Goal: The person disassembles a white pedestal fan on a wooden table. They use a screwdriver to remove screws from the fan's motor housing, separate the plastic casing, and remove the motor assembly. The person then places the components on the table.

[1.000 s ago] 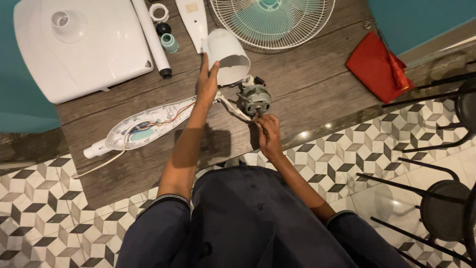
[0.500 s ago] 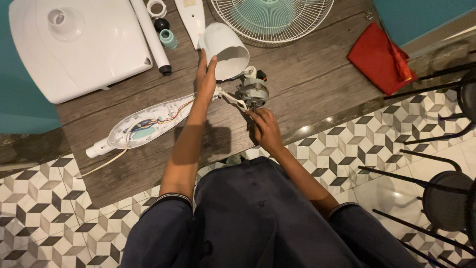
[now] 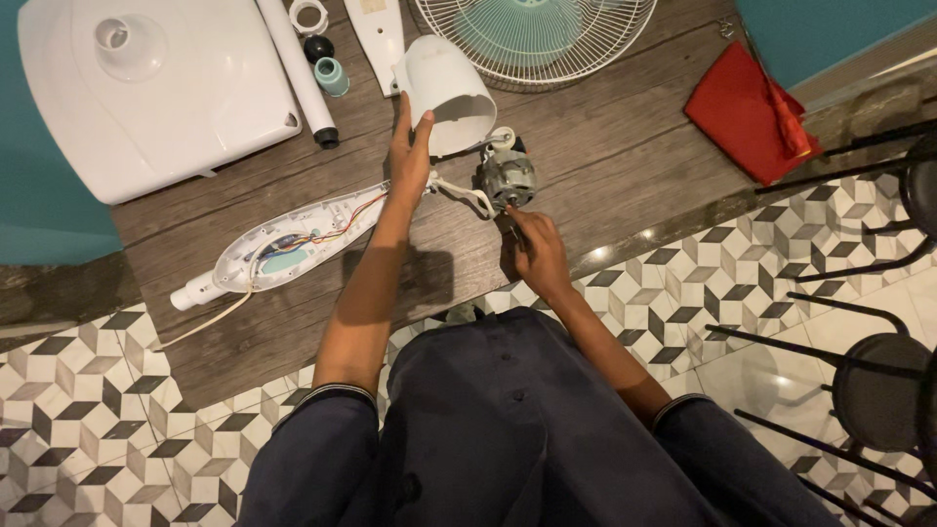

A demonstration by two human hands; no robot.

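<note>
- Left hand [image 3: 408,156] is gripping the white motor housing [image 3: 446,93]: fingers are wrapping its rim, the open end is tilting toward the person, the shell is lying on its side on the wooden floor [image 3: 625,166].
- Right hand [image 3: 535,252] is sitting just below the fan motor [image 3: 507,176], fingers closing around a thin dark tool [image 3: 514,227] whose tip is touching the motor's lower edge. Can't tell what kind of tool it is.
- Motor is resting on the wood just right of the housing, almost touching it; white wiring [image 3: 457,190] is running from it toward the left hand.
- Opened control casing [image 3: 283,249] is lying to the left of the left forearm, cover off, coloured wires showing inside, its tube end pointing down-left.
- Large white fan base [image 3: 156,98] is sitting at top left; white pole [image 3: 298,73] is lying just beside its right edge.
- Small parts near the pole: white ring [image 3: 308,15], black cap [image 3: 318,48], pale green cap [image 3: 332,76].
- Wire fan guard [image 3: 537,39] with pale green blades is lying at the top, just behind the housing.
- Red cloth [image 3: 747,112] is lying well apart at right.
- Black stools [image 3: 878,381] are standing on the patterned tile at right.
</note>
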